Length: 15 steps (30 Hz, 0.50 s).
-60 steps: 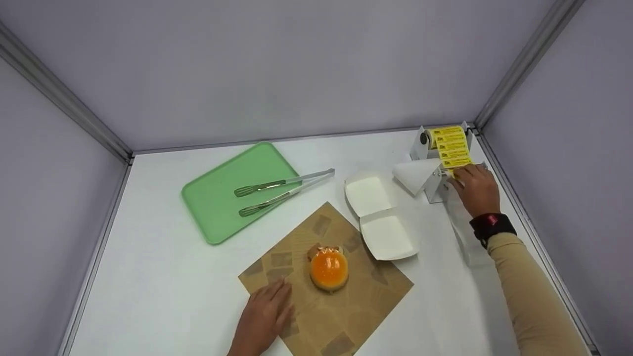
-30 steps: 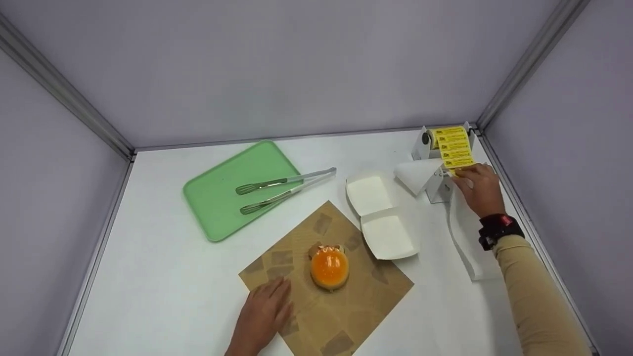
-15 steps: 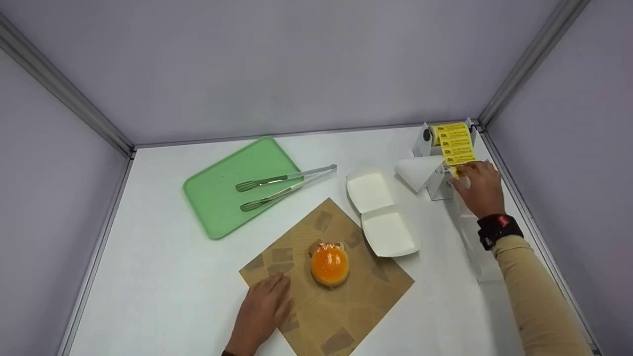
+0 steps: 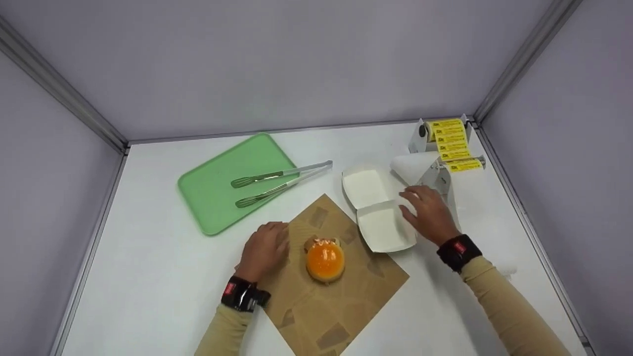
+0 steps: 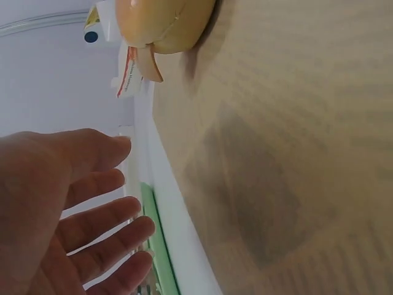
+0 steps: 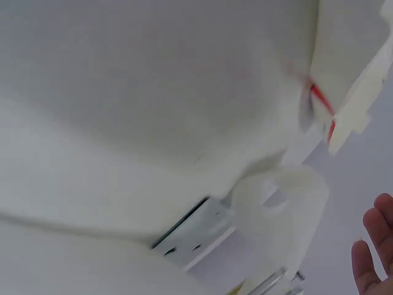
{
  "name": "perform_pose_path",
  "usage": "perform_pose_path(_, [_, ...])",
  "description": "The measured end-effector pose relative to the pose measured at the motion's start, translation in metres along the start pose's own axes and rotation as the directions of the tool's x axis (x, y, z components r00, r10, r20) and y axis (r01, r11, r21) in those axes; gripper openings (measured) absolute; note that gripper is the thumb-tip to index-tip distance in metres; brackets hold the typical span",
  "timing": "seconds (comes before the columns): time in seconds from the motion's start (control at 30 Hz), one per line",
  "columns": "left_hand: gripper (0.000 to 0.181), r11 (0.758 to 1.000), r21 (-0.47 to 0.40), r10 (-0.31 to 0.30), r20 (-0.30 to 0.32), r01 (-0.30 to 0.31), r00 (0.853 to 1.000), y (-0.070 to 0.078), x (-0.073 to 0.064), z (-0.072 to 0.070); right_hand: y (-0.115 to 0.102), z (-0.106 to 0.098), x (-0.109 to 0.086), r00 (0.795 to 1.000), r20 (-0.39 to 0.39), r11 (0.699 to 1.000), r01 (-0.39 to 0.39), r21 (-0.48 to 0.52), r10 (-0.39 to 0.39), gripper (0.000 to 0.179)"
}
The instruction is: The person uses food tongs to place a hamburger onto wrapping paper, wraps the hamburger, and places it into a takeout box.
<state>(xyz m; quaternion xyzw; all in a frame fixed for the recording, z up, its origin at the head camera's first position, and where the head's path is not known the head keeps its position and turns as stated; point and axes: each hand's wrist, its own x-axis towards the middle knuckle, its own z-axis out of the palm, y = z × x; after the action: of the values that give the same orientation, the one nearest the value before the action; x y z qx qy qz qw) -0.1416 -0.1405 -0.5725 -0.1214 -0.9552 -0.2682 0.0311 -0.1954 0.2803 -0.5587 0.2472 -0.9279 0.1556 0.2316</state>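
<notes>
In the head view my left hand (image 4: pixel 264 249) is over the left edge of a brown patterned sheet of wrapping paper (image 4: pixel 346 301). Its fingers look straight and spread in the left wrist view, holding nothing. On the sheet sits a burger (image 4: pixel 325 262) with a glossy orange bun. My right hand (image 4: pixel 429 212) hovers by the right side of an open white burger box (image 4: pixel 386 230), fingers loosely bent, with nothing visible between them. Behind that hand stands a label dispenser (image 4: pixel 435 180) with a roll of yellow labels (image 4: pixel 450 141); white backing paper hangs from it.
A green tray (image 4: pixel 222 198) lies at the back left, with a pair of tongs (image 4: pixel 306 170) across its right edge. Walls (image 4: pixel 316 64) close off the back and both sides of the white table (image 4: pixel 148 277).
My right hand has left the label dispenser and moved left, towards the burger box. The front of the label strip is now uncovered. My left hand has moved forward along the paper's edge.
</notes>
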Motion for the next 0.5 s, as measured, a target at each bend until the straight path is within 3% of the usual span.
perform_pose_path(0.23, [0.038,0.998,-0.056,0.009,0.003,-0.009,1.0,0.006,0.039,0.017,-0.058,0.007,-0.006,0.977,0.064,0.977,0.2,0.079,-0.206,0.024])
perform_pose_path(0.33, [0.041,0.997,-0.072,0.01,-0.006,-0.011,1.0,0.009,0.053,0.022,-0.077,0.006,-0.013,0.964,0.114,0.963,0.22,0.156,-0.239,0.017])
perform_pose_path(0.5, [0.044,0.993,-0.098,-0.057,0.025,0.059,0.998,0.013,0.074,0.032,-0.101,0.008,-0.029,0.938,0.209,0.937,0.214,0.275,-0.276,0.006])
